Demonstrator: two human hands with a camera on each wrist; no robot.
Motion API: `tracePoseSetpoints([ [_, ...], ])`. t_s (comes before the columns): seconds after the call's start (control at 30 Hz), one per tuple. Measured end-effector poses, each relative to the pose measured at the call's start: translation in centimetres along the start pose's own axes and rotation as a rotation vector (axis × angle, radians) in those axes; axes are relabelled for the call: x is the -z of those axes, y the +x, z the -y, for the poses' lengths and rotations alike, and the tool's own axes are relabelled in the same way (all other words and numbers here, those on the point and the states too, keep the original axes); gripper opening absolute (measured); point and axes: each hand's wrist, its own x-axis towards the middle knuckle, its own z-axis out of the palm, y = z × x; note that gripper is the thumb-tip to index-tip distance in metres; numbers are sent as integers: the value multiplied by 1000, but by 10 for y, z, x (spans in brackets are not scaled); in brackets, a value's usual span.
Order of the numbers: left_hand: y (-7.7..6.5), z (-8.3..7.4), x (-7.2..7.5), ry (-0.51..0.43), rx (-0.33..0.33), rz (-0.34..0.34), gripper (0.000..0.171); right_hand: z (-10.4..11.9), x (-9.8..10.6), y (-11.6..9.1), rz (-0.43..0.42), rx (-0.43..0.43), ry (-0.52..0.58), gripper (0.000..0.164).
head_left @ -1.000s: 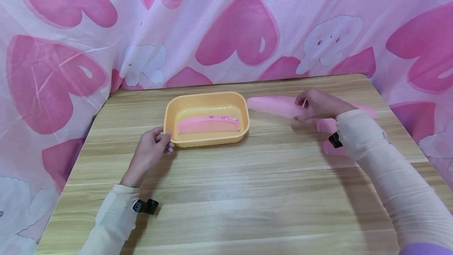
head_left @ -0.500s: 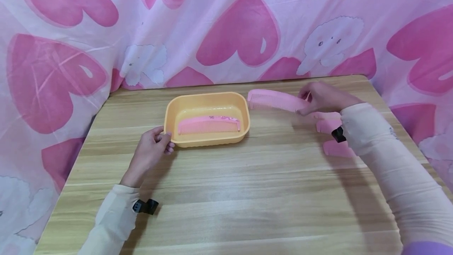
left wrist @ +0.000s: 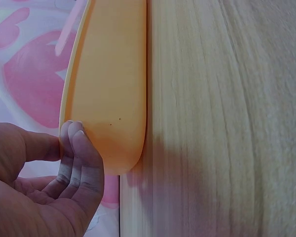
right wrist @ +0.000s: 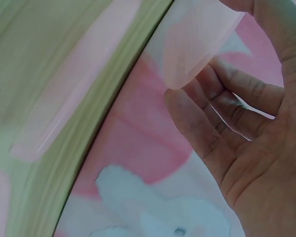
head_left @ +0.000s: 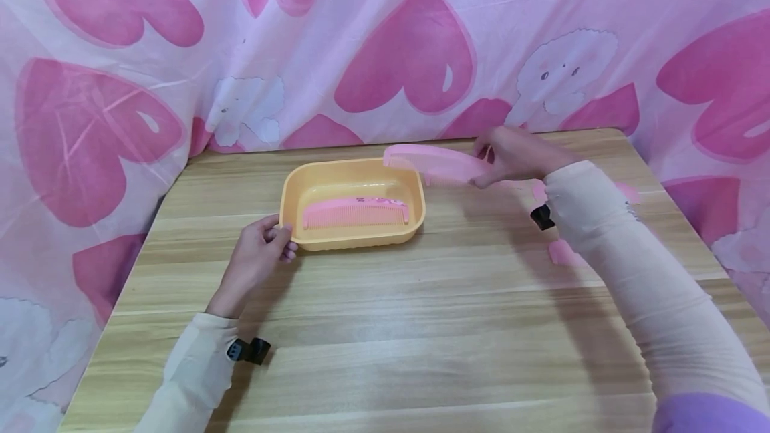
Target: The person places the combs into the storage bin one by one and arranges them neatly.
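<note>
In the head view, a yellow plastic basin point(head_left: 351, 244) stands left of the table's middle with a pink comb point(head_left: 355, 214) lying in it. My left hand point(head_left: 254, 258) pinches its front left corner, thumb on one side of the rim and fingers on the other; the left wrist view shows this grip on the basin's wall point(left wrist: 111, 69) close up. Another pink comb point(head_left: 442, 160) is gripped at one end by my right hand point(head_left: 522, 154), raised, its free end over the basin's back right rim. Fingertips and the comb's end point(right wrist: 197, 44) show in the right wrist view.
More pink combs lie on the wooden table point(head_left: 421, 339) at the right, among them one at the front point(head_left: 564, 254), partly hidden by my right sleeve point(head_left: 637, 286). A pink curtain point(head_left: 301, 52) with hearts hangs behind the table's back edge.
My right hand has lifted the comb and carried it left, from beside the basin to over its right rim. The left hand and the basin have stayed in place.
</note>
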Motion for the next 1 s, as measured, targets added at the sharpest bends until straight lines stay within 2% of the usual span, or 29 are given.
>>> tracePoseSetpoints([
  [0.3,1,0,-1,3,38,-4,46,33,-4,29,29,74,-28,28],
  [0.7,1,-2,-2,16,63,-21,47,70,-19,61,83,134,-72,39],
  [0.83,1,-3,-2,21,64,-24,46,81,-28,68,113,129,-78,45],
  [1.0,1,-3,-3,24,68,-23,46,93,-39,76,166,119,-63,39],
])
